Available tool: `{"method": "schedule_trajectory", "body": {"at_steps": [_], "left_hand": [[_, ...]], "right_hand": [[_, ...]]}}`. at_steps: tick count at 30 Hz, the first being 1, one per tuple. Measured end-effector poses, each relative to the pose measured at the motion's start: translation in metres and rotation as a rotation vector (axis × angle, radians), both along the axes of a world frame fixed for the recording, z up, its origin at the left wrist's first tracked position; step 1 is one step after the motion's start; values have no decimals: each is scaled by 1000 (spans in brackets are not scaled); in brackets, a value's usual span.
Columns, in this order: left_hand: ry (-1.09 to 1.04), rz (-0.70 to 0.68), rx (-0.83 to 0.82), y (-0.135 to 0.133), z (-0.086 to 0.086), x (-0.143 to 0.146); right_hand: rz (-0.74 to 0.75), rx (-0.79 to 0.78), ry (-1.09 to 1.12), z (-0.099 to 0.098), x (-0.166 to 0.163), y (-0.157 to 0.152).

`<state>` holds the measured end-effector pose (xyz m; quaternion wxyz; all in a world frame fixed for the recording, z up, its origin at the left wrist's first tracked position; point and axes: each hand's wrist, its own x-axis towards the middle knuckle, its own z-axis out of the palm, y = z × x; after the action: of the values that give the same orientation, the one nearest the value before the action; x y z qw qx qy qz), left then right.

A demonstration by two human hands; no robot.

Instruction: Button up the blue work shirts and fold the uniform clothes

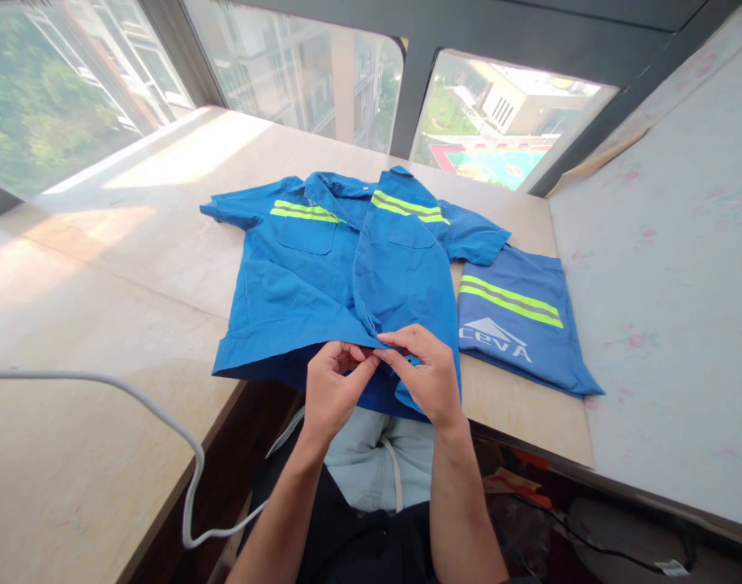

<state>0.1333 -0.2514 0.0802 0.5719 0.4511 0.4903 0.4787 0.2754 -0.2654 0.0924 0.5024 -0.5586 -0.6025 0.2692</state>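
Note:
A blue short-sleeved work shirt [303, 284] with yellow-green and grey reflective stripes lies front up, its collar toward the window. Its lower hem hangs over the near edge of the counter. My left hand [337, 381] pinches the front edge at the bottom of the shirt, thumb and fingers together. Right beside it, my right hand [422, 365] pinches the same edge, the fingertips of both hands almost touching. Whether a button sits between the fingers is hidden. To the right lies a folded blue garment [510, 316] with similar stripes and white lettering, partly under the shirt's sleeve.
The pale counter [103, 308] runs below the windows [298, 73]. A white cable [157, 414] loops across its left side and down past the edge. A wall with floral paper [668, 284] bounds the right side. Dark clutter and a black cord [571, 531] lie below the counter.

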Motion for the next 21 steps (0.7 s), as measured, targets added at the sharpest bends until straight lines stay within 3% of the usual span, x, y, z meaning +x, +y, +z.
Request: {"method": "schedule_trajectory", "body": {"at_steps": [10,17,21], "left_hand": [[40,12,10,-1,4,2],[-77,48,5,0,-7,6],[-34,46,27,-2,-12,5]], "right_hand": [[-80,-45,9,1,-4,-2],[-102,-86,103,-2,-2,-1],[-66,-101,105,-2,0,-1]]}}
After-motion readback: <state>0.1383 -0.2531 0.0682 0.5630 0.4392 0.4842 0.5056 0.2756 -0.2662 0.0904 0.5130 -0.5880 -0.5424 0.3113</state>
